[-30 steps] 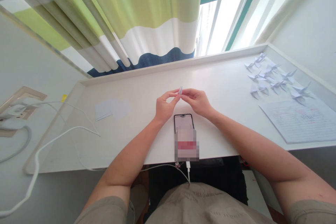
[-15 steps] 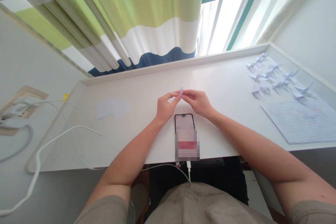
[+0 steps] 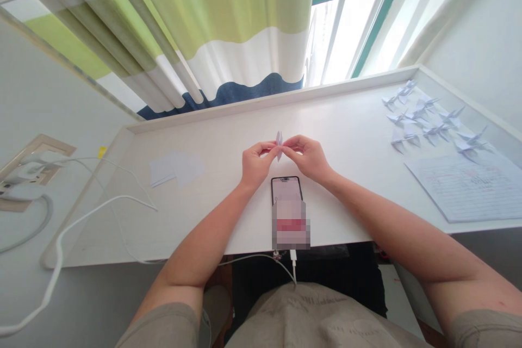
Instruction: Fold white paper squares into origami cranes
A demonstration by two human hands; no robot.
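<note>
A small piece of folded white paper [image 3: 279, 137] stands upright between my hands, above the middle of the white desk [image 3: 228, 217]. My left hand [image 3: 258, 162] pinches it from the left with thumb and fingers. From the right, my right hand [image 3: 306, 156] grips the same paper, its fingertips meeting those of the left. The paper's middle is partly covered by the fingers. Just below the hands lies a phone [image 3: 286, 187] with its screen lit and partly blurred out.
Several folded paper cranes [image 3: 418, 114] sit at the far right, above a written sheet of paper [image 3: 468, 190]. Blank paper squares [image 3: 175, 167] lie on the left. White cables [image 3: 59, 250] run from a wall socket [image 3: 35, 171] and across the desk's left side. A curtain [image 3: 244, 5] hangs behind.
The folded paper has turned between my fingers and now shows more of its length, above and below the fingertips. Both hands have shifted only slightly.
</note>
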